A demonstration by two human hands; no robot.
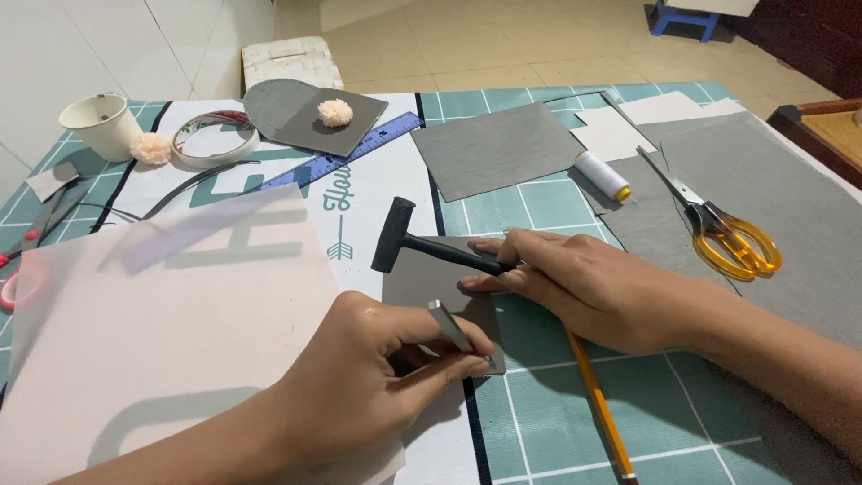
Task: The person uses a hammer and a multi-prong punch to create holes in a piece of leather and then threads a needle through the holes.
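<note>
Holding a small metal punch [460, 334] upright-tilted in my left hand [359, 386], its tip on the grey square [422, 280] between my hands, I grip a black hammer [404, 238] in my right hand [575, 283]. I'd judge steadying the punch vertical first matters most.

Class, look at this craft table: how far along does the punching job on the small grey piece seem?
Done: a rounded grey shape lies cut with a pompom on it, and scissors lie aside. In hand: the left hand sets a metal punch on the small grey piece, and the right hand grips a black hammer. Left: no holes show in the piece, and the thread lies unused.
</note>
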